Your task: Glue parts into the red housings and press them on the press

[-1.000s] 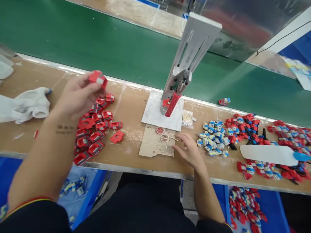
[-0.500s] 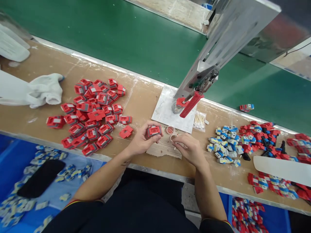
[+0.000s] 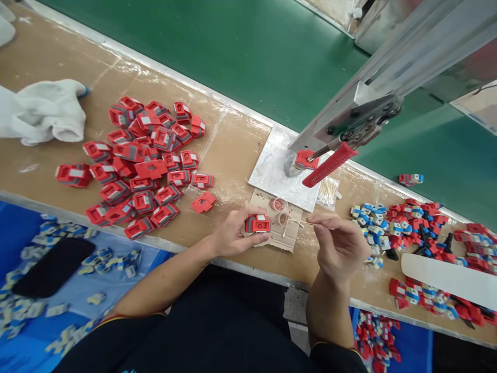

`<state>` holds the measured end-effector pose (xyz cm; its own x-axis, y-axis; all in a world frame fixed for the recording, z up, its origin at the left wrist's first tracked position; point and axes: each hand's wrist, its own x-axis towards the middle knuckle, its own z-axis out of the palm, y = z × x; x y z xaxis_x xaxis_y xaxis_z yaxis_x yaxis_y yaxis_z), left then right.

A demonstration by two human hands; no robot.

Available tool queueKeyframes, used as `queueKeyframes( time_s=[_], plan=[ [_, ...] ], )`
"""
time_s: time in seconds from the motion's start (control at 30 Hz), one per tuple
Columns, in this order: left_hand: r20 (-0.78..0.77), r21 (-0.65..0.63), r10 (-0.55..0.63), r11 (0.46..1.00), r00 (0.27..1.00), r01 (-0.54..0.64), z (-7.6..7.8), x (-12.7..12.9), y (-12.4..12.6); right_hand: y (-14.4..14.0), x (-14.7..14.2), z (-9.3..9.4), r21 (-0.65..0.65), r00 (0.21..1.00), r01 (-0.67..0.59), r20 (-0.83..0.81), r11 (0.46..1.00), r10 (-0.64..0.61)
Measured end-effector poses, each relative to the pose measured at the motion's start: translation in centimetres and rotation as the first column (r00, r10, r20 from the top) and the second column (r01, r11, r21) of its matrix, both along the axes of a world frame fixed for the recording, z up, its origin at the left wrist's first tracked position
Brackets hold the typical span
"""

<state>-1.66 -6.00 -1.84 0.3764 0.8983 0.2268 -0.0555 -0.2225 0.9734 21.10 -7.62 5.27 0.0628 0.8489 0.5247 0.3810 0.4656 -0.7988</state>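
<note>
Since half a second ago the right hand [image 3: 339, 246] has lifted off the small cups and now pinches a thin swab stick [image 3: 301, 221] between thumb and fingertips, its tip pointing left toward the red part [image 3: 258, 224]. The left hand [image 3: 235, 233] has drawn that part slightly nearer the bench edge and grips it closed between thumb and fingers, above the scrap of cardboard [image 3: 277, 233].

At far left a white cloth glove [image 3: 46, 111] lies crumpled on the brown, tape-covered bench [image 3: 229, 140]. Next comes a loose heap of red parts [image 3: 140, 166], spreading nearly to the metal front edge, with one flat red piece [image 3: 203, 202] apart from it. In the middle, two small round cups [image 3: 280, 204] sit on the cardboard, just beside the held part. Behind them a pale plate [image 3: 272, 171] carries a hand press with a red lever handle [image 3: 330, 164], and a packet of swabs [image 3: 327, 190] lies next to it. To the right lie piles of blue-and-white pieces [image 3: 368, 228] and more red ones [image 3: 423, 217], then a white flat blade [image 3: 446, 274].

A green conveyor belt [image 3: 217, 52] runs along the far side of the bench. Blue bins [image 3: 23, 243] holding small parts stand below the front edge. Bare bench lies between the red heap and the plate.
</note>
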Motion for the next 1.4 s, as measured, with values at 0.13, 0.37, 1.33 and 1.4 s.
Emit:
queueKeyframes(
  time_s=[0.13,0.37,1.33,1.4],
  plan=[
    [0.005,0.054,-0.032,0.998,0.999,0.032,0.5,-0.1,0.1,-0.1,-3.4,0.8,-0.063,0.976,-0.001,-0.219,0.998,-0.013],
    [0.040,0.115,-0.011,0.993,0.999,0.006,0.9,-0.1,0.2,-0.1,-6.5,0.2,-0.134,0.960,-0.068,-0.277,0.989,0.029],
    [0.048,0.331,0.107,0.936,0.993,-0.117,0.9,0.3,0.6,-0.9,-6.8,-1.7,0.118,0.998,-0.050,-0.027,0.992,0.054],
    [0.059,0.339,0.115,0.932,0.992,-0.129,0.9,0.3,0.6,-1.0,-6.7,-1.7,0.176,0.998,-0.055,0.026,0.983,0.051]
  ],
)
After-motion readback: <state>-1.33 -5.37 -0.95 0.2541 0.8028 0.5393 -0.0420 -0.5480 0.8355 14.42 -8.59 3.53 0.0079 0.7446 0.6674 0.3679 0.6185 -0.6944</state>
